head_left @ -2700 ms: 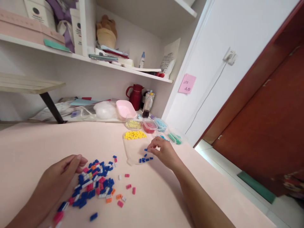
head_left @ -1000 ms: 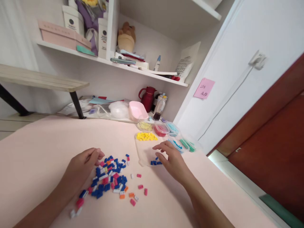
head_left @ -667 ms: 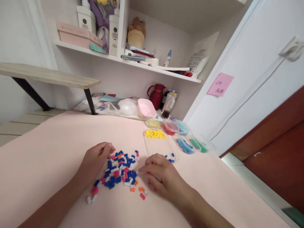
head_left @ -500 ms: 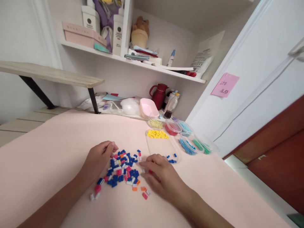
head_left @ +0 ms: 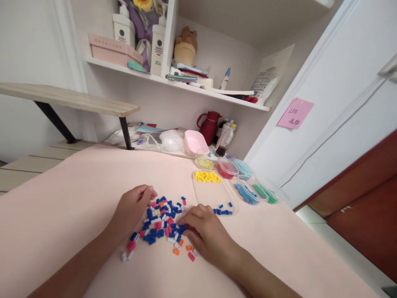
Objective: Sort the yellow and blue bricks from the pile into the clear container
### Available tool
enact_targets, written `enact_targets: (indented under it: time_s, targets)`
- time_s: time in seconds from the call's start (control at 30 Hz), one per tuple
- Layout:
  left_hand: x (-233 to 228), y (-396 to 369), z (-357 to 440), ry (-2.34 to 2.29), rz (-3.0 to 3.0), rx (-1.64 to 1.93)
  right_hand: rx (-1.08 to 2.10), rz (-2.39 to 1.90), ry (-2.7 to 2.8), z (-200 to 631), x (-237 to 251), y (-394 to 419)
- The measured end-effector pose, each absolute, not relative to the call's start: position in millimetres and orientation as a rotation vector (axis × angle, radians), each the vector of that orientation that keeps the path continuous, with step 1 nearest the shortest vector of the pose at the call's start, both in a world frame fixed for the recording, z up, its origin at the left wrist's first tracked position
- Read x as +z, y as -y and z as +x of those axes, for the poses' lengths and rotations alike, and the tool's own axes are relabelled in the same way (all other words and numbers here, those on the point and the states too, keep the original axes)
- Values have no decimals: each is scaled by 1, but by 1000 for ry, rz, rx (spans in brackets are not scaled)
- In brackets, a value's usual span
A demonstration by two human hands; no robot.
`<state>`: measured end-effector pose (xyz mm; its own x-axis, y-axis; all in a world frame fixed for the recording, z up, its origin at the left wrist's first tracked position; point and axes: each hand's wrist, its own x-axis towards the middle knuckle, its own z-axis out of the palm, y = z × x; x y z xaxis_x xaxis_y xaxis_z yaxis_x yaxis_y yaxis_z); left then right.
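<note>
Blue bricks (head_left: 222, 211) left in tray (head_left: 214, 191); our right hand (head_left: 203, 231) back at pile (head_left: 161, 223), fingers curled, grip unclear; left hand (head_left: 133, 207) half-curled, empty, at pile edge.

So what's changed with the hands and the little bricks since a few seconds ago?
The right hand left the clear tray and came back onto the mixed brick pile. Whether it grips one is unclear. The left hand stayed at the pile's left edge; the tray's blue bricks remain.

Open tabletop (head_left: 62, 198) lies left of the brick pile (head_left: 163, 221) and near the front edge. Behind and right, the clear tray (head_left: 214, 192) and a cluster of small tubs (head_left: 245, 180) block passage. The low shelf (head_left: 68, 99) overhangs the far left.
</note>
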<state>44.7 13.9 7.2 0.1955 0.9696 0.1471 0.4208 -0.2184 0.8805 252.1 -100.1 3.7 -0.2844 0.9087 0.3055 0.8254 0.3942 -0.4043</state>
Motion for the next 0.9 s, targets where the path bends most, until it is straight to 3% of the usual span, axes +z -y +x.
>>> enact_targets:
  time_s: [0.33, 0.73, 0.9]
  targets:
    - [7, -16, 44, -1351, 1772, 935, 258, -1510, 2064, 263, 16, 104]
    - [-3, -29, 40, -1395, 1795, 851, 118, -1854, 1629, 342, 35, 104]
    - [-3, -29, 42, -1403, 1790, 870, 134, -1721, 1604, 330, 34, 106]
